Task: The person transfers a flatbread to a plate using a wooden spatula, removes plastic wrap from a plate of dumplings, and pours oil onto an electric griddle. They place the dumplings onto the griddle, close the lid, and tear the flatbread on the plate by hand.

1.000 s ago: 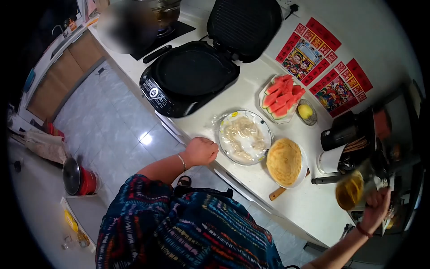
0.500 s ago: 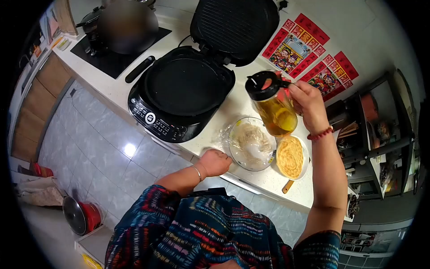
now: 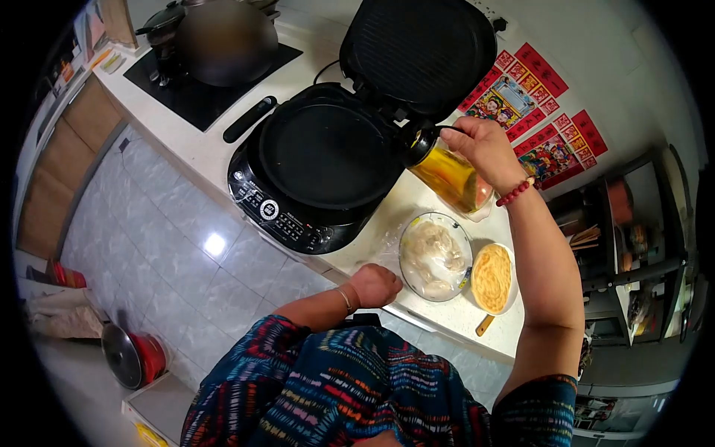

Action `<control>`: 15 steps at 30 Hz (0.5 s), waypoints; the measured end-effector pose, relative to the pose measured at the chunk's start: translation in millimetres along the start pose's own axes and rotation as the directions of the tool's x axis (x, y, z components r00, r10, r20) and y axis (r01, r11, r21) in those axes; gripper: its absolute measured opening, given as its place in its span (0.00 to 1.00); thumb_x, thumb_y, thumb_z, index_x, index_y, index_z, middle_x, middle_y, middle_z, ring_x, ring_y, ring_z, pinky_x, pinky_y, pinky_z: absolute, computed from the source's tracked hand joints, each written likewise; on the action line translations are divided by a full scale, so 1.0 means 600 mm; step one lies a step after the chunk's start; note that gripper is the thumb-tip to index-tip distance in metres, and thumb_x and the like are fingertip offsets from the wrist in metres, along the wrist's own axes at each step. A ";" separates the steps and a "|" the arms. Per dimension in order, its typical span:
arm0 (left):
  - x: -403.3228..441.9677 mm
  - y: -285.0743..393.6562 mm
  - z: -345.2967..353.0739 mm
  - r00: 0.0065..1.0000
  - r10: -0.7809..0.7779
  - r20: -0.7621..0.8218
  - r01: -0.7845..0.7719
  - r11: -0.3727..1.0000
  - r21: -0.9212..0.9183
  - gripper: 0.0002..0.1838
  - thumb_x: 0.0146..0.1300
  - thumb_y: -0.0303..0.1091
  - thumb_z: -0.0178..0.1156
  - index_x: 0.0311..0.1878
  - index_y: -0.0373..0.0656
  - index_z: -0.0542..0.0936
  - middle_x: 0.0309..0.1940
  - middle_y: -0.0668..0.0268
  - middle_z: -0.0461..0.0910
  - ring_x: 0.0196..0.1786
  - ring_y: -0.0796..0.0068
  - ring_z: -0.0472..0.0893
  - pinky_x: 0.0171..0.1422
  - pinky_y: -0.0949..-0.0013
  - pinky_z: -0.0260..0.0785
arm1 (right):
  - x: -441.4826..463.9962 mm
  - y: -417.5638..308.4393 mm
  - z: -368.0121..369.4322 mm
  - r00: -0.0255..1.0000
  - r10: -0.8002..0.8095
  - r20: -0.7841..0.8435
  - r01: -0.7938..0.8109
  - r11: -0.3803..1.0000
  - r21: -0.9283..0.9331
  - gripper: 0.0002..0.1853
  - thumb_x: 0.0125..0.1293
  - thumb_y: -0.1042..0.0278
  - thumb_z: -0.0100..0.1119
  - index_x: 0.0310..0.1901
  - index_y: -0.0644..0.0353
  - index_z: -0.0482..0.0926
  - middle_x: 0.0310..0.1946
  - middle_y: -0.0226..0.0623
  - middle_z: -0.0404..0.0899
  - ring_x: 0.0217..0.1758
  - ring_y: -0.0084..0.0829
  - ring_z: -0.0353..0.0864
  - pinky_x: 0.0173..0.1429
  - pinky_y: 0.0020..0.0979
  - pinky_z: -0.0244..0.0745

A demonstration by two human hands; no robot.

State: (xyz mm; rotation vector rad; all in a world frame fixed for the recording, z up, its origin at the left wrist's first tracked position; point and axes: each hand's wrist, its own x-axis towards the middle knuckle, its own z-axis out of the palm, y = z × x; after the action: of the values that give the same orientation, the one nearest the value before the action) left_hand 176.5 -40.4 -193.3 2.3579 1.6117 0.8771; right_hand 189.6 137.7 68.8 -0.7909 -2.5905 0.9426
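Note:
My right hand point(image 3: 484, 147) grips the handle of a glass oil jug point(image 3: 451, 179) with a black lid and yellow oil inside. The jug is tipped to the left, its lid at the right rim of a black electric griddle point(image 3: 328, 156). No stream of oil can be made out. My left hand point(image 3: 376, 285) is curled closed at the counter's front edge, with nothing visible in it. Beside it stands a glass bowl point(image 3: 403, 272) of pale dough point(image 3: 436, 249) under plastic film. Right of that, a white dish point(image 3: 512, 292) holds a yellowish paste point(image 3: 491, 279).
The griddle's ridged lid point(image 3: 417, 56) stands raised behind its pan. A wooden handle point(image 3: 484, 325) sticks out by the dish. A blurred pan point(image 3: 227, 45) sits on the cooktop point(image 3: 179, 100) at the left. Dark shelving point(image 3: 633, 246) lines the right side.
My right hand has tilted the oil jug from near upright to leaning left, bringing its lid to the griddle's edge. My left hand stays at the counter edge. The view has shifted slightly.

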 end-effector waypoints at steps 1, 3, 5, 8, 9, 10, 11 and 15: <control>0.000 -0.001 0.001 1.000 -0.003 -0.001 0.003 1.000 -0.001 0.07 0.44 0.36 0.54 0.19 0.44 0.71 0.18 0.63 0.73 0.24 0.62 0.75 0.30 0.62 0.68 | 0.003 -0.003 0.003 1.000 0.000 0.003 0.000 1.000 -0.020 0.15 0.54 0.59 0.56 0.30 0.67 0.76 0.20 0.42 0.75 0.23 0.28 0.73 0.31 0.28 0.66; -0.001 -0.001 0.002 0.999 0.015 -0.029 -0.016 1.000 -0.016 0.08 0.44 0.36 0.54 0.18 0.44 0.71 0.18 0.62 0.72 0.24 0.62 0.75 0.29 0.62 0.68 | 0.005 -0.009 0.007 1.000 0.001 0.009 -0.001 0.999 -0.040 0.16 0.54 0.58 0.56 0.30 0.66 0.77 0.20 0.42 0.75 0.23 0.29 0.74 0.32 0.28 0.67; -0.001 -0.001 0.000 0.999 0.019 -0.047 -0.020 1.000 -0.021 0.08 0.44 0.36 0.54 0.18 0.44 0.70 0.18 0.63 0.72 0.24 0.62 0.75 0.29 0.63 0.68 | 0.006 -0.017 0.010 1.000 -0.010 0.026 0.011 1.000 -0.027 0.16 0.54 0.57 0.56 0.30 0.66 0.77 0.21 0.44 0.75 0.25 0.32 0.75 0.33 0.30 0.67; -0.002 -0.003 0.002 0.997 0.031 -0.075 -0.033 0.999 -0.025 0.07 0.43 0.35 0.54 0.18 0.44 0.70 0.18 0.63 0.72 0.23 0.62 0.75 0.28 0.63 0.68 | 0.013 -0.022 0.017 0.999 -0.031 0.038 0.035 0.994 -0.101 0.17 0.54 0.57 0.55 0.31 0.66 0.77 0.22 0.46 0.75 0.26 0.34 0.75 0.34 0.30 0.67; -0.002 -0.003 0.004 0.996 0.038 -0.084 -0.040 0.999 -0.026 0.07 0.43 0.35 0.54 0.17 0.44 0.70 0.18 0.63 0.72 0.23 0.63 0.75 0.28 0.63 0.68 | 0.015 -0.026 0.019 0.999 -0.031 0.041 0.035 0.994 -0.102 0.17 0.54 0.57 0.55 0.31 0.66 0.77 0.22 0.46 0.75 0.26 0.34 0.75 0.34 0.30 0.67; -0.002 -0.004 0.006 0.996 0.035 -0.086 -0.038 0.999 -0.027 0.07 0.43 0.35 0.54 0.17 0.44 0.70 0.18 0.63 0.72 0.23 0.63 0.75 0.28 0.63 0.68 | 0.017 -0.031 0.021 0.998 -0.033 0.055 0.040 0.991 -0.129 0.17 0.54 0.57 0.55 0.31 0.66 0.77 0.22 0.46 0.75 0.26 0.36 0.75 0.34 0.30 0.67; -0.002 -0.005 0.008 0.995 0.044 -0.093 -0.047 0.998 -0.030 0.07 0.43 0.35 0.54 0.18 0.44 0.70 0.17 0.63 0.72 0.23 0.63 0.75 0.27 0.63 0.68 | 0.018 -0.036 0.023 0.997 -0.035 0.069 0.046 0.987 -0.155 0.17 0.54 0.57 0.55 0.31 0.66 0.77 0.23 0.47 0.75 0.27 0.37 0.75 0.35 0.31 0.67; -0.003 -0.005 0.007 0.995 0.043 -0.093 -0.046 0.999 -0.029 0.07 0.42 0.35 0.54 0.18 0.44 0.69 0.17 0.63 0.71 0.22 0.63 0.74 0.27 0.63 0.68 | 0.026 -0.049 0.033 0.993 -0.078 0.092 0.094 0.977 -0.190 0.17 0.54 0.57 0.55 0.30 0.67 0.76 0.23 0.48 0.75 0.27 0.38 0.75 0.35 0.32 0.67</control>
State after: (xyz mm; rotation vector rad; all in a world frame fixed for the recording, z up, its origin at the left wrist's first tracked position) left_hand 175.9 -40.2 -198.9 2.3734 1.5726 1.0268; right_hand 156.7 117.9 74.3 -0.6926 -2.7969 0.7209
